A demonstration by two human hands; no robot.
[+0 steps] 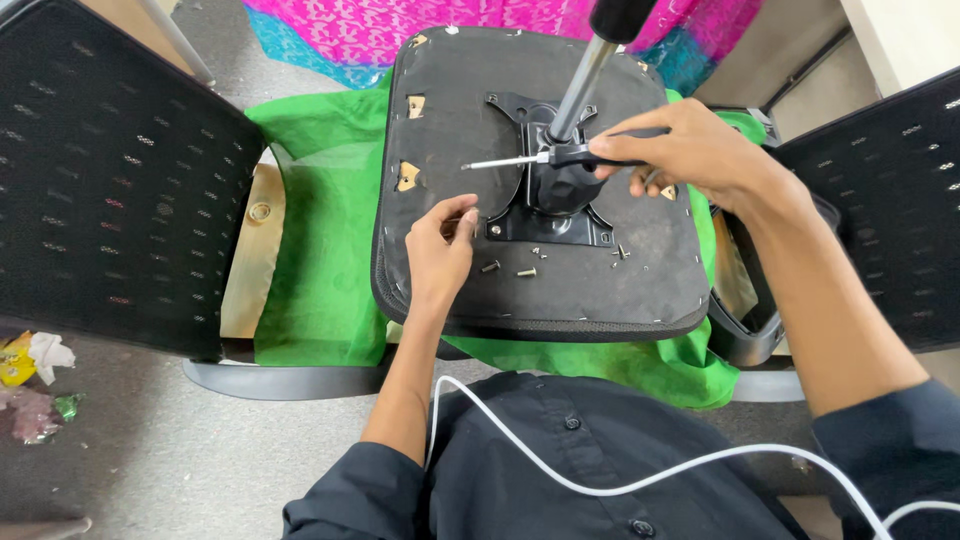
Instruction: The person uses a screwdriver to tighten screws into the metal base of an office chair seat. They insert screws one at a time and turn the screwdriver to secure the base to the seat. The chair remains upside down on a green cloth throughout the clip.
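An upturned black chair seat [640, 270] lies on a green cloth [320, 260]. A black metal mounting plate [545, 225] with a silver gas-lift column [580, 85] is fixed to its middle. My right hand [685, 150] grips a black-handled screwdriver [530, 158], its shaft pointing left over the plate. My left hand [440, 245] rests on the seat at the plate's left corner, fingers pinched together; whether it holds something small is hidden. Loose screws [508, 269] lie on the seat just below the plate.
Black mesh chair backs stand at the left [110, 180] and right [880, 200]. A pink and blue cloth [400, 30] lies beyond the seat. Crumpled wrappers [35, 380] sit on the grey floor at the left. A white cable [600, 485] crosses my dark shirt.
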